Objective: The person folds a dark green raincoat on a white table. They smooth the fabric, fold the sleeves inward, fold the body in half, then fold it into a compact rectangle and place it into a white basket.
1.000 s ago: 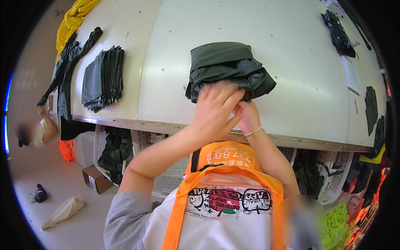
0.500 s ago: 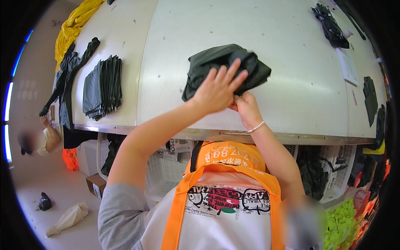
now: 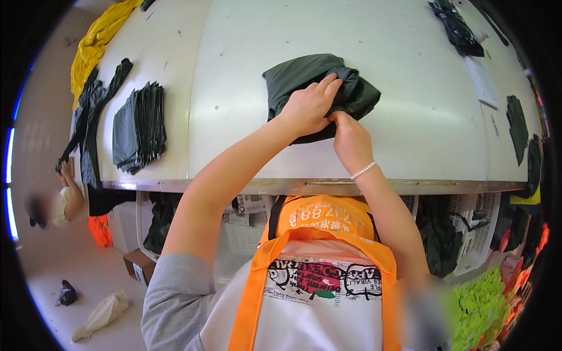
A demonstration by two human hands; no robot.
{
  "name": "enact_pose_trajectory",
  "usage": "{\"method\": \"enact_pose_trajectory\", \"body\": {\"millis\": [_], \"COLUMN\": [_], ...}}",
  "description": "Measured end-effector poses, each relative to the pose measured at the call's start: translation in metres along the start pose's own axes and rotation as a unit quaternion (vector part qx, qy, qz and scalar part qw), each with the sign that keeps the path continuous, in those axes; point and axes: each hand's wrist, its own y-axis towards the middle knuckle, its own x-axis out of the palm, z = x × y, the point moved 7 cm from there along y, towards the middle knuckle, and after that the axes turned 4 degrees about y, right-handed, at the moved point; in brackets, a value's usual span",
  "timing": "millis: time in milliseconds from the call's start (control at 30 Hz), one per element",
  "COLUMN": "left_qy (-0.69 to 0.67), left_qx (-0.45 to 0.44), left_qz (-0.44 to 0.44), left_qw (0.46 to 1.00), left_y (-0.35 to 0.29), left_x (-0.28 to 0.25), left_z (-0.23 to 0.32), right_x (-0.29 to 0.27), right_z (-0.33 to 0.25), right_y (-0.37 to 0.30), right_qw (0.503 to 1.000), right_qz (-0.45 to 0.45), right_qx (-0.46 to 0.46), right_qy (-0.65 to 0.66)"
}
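Observation:
A dark green bundle of thin, slightly shiny cloth (image 3: 301, 73) lies on the white table in front of me, folded flat on its left and bunched up on its right. My left hand (image 3: 308, 107) is on top of it, fingers close together and curled into the bunched part. At the near edge, my right hand (image 3: 352, 139), with a beaded bracelet at the wrist, pinches the cloth between thumb and fingers. The right fingertips are partly hidden by the fold.
On the left of the white table (image 3: 228, 140) stand a stack of folded dark green pieces (image 3: 137, 128), long dark strips (image 3: 96, 117) and yellow cloth (image 3: 96, 47). A black bundle (image 3: 459, 29) and white paper (image 3: 483, 82) lie far right. Another person's hand (image 3: 66, 169) holds the strips.
My left hand, spread and blurred before, has come down with its fingers closing into the bunched cloth. My right hand keeps its pinch at the near edge.

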Motion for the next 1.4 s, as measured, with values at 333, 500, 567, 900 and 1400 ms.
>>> {"method": "enact_pose_trajectory", "body": {"millis": [333,500,567,900,1400], "left_qy": [-0.024,-0.011,-0.011,0.188,0.014], "left_qx": [0.039,0.007,-0.01,0.098,0.052], "left_qz": [0.0,-0.013,-0.024,-0.104,-0.227], "left_qw": [0.999,1.0,1.0,0.972,0.973], "left_y": [0.019,0.017,0.017,-0.005,0.052], "left_x": [0.006,0.018,0.023,0.101,0.132], "left_z": [-0.01,-0.005,-0.002,0.041,0.053], "right_x": [0.066,0.045,0.02,-0.037,0.046], "right_z": [0.046,0.057,0.059,0.106,0.068], "right_y": [0.014,0.013,0.002,-0.024,-0.079], "right_qw": [0.961,0.964,0.972,0.956,0.986], "right_qz": [-0.154,-0.151,-0.135,-0.093,-0.149], "right_qx": [-0.008,0.062,0.052,-0.132,0.019], "right_qy": [-0.231,-0.208,-0.186,-0.246,0.068]}}
